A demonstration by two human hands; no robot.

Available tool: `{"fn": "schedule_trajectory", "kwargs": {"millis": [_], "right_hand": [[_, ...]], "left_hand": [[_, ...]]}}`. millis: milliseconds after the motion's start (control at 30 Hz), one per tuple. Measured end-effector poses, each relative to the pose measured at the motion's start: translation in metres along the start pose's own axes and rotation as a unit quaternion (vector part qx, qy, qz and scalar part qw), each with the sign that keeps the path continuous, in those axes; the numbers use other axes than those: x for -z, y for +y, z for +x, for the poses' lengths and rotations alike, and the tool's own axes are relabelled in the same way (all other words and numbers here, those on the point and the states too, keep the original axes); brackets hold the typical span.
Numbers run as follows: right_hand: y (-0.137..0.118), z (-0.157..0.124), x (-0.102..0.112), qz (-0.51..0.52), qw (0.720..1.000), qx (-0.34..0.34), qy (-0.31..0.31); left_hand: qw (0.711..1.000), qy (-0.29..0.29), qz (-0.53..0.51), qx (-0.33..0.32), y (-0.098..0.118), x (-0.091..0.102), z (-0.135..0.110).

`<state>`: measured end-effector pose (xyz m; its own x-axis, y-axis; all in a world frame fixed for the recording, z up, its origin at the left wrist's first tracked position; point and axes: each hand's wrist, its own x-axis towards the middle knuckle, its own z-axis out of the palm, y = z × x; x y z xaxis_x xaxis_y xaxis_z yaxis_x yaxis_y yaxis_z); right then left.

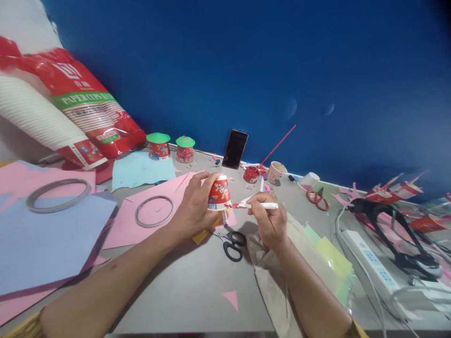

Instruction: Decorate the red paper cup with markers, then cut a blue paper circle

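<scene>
My left hand (196, 202) grips a red printed paper cup (220, 191) held upside down, its wide rim facing the table. In my right hand (270, 220) is a white marker (269, 205) with a red tip, which meets the cup's side close to the rim. Under the cup lies another white marker (225, 218), partly covered. Black-handled scissors (232, 244) rest between my forearms. A beige cloth (268, 272) lies beneath my right wrist. Toward the wall stands an open jar of red stuff (251, 175) with a red stick in it.
Two cups with green paper roofs (158, 145) stand by the wall, near a phone (235, 148). Paper cup packs (88, 103) fill the back left. Tape rolls (154, 211) lie on coloured paper (120, 239). At right are red-handled scissors (317, 201) and a power strip (369, 258).
</scene>
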<state>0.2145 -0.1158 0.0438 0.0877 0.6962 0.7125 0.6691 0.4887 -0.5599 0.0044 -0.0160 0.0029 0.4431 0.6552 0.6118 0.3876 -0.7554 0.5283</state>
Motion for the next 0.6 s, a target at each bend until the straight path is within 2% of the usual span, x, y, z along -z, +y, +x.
{"fn": "schedule_trajectory", "kwargs": {"millis": [233, 467, 600], "right_hand": [[0.0013, 0.0009, 0.0001, -0.002, 1.000, -0.020, -0.007], [0.0017, 0.0004, -0.0008, 0.005, 1.000, -0.012, -0.003], [0.0042, -0.0017, 0.0006, 0.025, 0.999, -0.039, 0.018]], "left_hand": [[1.000, -0.003, 0.007, -0.003, 0.0017, 0.0005, 0.0005], [1.000, -0.010, -0.002, -0.005, 0.0005, 0.0014, 0.0006], [1.000, -0.011, -0.013, -0.016, 0.0000, 0.0022, 0.0022]]}}
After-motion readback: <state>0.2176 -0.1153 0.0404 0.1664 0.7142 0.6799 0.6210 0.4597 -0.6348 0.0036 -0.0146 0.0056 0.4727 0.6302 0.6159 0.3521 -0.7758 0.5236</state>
